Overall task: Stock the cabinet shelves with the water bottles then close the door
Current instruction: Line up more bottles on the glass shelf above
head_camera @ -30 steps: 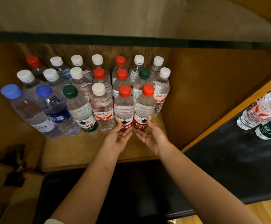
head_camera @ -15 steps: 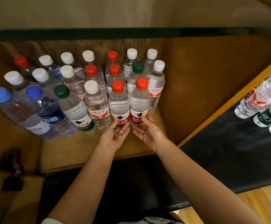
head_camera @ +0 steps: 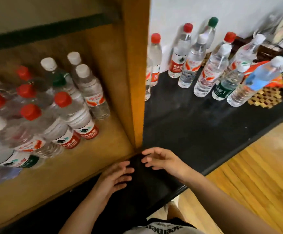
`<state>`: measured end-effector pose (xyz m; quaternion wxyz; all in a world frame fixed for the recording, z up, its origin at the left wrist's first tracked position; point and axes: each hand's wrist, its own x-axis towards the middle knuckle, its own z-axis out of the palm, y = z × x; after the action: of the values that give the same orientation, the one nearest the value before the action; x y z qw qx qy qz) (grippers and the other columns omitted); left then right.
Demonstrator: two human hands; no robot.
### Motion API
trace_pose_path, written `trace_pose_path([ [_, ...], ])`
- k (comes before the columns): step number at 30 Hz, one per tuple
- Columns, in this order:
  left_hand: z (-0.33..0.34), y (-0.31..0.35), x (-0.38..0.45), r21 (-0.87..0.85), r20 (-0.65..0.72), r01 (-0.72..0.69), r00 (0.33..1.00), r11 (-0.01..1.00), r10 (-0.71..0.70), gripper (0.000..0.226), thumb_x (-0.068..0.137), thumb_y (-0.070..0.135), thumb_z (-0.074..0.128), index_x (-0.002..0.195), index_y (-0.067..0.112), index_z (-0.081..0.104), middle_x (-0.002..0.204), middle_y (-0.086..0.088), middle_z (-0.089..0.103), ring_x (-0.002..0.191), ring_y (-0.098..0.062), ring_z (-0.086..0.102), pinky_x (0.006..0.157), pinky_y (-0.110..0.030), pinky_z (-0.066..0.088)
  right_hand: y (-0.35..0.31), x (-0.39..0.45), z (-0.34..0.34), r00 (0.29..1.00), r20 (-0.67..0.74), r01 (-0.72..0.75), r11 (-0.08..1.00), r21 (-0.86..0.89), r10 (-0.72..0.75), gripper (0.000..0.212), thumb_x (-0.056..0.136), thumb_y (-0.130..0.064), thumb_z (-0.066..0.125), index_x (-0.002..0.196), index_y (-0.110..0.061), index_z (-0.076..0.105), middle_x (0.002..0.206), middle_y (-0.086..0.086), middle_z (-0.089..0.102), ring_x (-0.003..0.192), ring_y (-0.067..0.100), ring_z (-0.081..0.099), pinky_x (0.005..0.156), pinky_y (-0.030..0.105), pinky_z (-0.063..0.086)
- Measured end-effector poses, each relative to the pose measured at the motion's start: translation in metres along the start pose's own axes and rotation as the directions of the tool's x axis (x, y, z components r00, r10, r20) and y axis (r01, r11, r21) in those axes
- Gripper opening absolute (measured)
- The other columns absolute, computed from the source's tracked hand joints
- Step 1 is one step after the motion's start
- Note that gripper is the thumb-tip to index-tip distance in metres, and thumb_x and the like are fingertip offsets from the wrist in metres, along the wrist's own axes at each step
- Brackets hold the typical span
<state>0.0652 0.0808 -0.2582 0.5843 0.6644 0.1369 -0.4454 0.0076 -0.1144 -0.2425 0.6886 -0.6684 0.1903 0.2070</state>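
Standing packed on the shelf (head_camera: 86, 159) at left are many bottles (head_camera: 80, 119), so stocking looks well under way. Near its front corner hover the left hand (head_camera: 115, 178) and right hand (head_camera: 162, 161), both loosely spread and holding nothing. Further right, on the black counter (head_camera: 188, 125), about a dozen unshelved bottles (head_camera: 205, 76) wait; no door shows.

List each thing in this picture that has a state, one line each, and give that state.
Left hand: open, holding nothing.
Right hand: open, fingers loosely curled, holding nothing.
Shelf bottles: upright, capped, packed in rows.
Counter bottles: upright, capped, not yet shelved.
Cabinet: open; its door is out of view.
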Motion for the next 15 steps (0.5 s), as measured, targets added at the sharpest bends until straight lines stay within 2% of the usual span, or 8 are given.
trace_pose_path([
  [4, 0.06, 0.017, 0.011, 0.167, 0.107, 0.004, 0.994, 0.986, -0.022, 0.018, 0.093, 0.022, 0.049, 0.104, 0.025, 0.064, 0.088, 0.007, 0.075, 0.077, -0.007, 0.067, 0.072, -0.023, 0.049, 0.004, -0.011, -0.063, 0.995, -0.099, 0.014, 1.0, 0.027, -0.011, 0.021, 0.09, -0.012, 0.056, 0.107, -0.024, 0.059, 0.101, 0.0, 0.066, 0.095, 0.015, 0.062, 0.084, 0.028, 0.045],
  [8, 0.121, 0.043, 0.034, 0.26, 0.121, -0.029, 0.993, 0.965, -0.002, 0.016, 0.094, 0.023, 0.05, 0.103, 0.029, 0.062, 0.089, 0.009, 0.073, 0.08, -0.003, 0.067, 0.072, -0.02, 0.051, 0.003, -0.006, -0.122, 0.982, -0.189, 0.007, 0.999, 0.044, 0.002, 0.02, 0.09, -0.011, 0.055, 0.105, -0.023, 0.059, 0.096, -0.002, 0.068, 0.088, 0.013, 0.064, 0.081, 0.029, 0.045],
  [11, 0.153, 0.068, 0.059, 0.259, 0.076, -0.087, 0.995, 0.962, 0.069, 0.017, 0.094, 0.022, 0.049, 0.105, 0.031, 0.059, 0.095, 0.01, 0.068, 0.086, -0.005, 0.064, 0.073, -0.021, 0.051, -0.003, 0.009, -0.161, 0.965, -0.261, 0.003, 0.999, 0.047, 0.01, 0.024, 0.091, -0.009, 0.054, 0.114, -0.012, 0.058, 0.097, 0.003, 0.067, 0.082, 0.013, 0.063, 0.074, 0.025, 0.044],
  [15, 0.177, 0.105, 0.1, 0.127, -0.087, -0.127, 0.987, 0.984, 0.138, 0.029, 0.092, 0.017, 0.053, 0.12, 0.023, 0.053, 0.093, 0.008, 0.063, 0.083, -0.006, 0.06, 0.065, -0.021, 0.047, -0.027, 0.044, -0.205, 0.947, -0.321, 0.007, 0.999, 0.045, 0.008, 0.027, 0.09, -0.005, 0.051, 0.117, -0.005, 0.055, 0.102, 0.013, 0.064, 0.076, 0.013, 0.059, 0.069, 0.023, 0.043],
])
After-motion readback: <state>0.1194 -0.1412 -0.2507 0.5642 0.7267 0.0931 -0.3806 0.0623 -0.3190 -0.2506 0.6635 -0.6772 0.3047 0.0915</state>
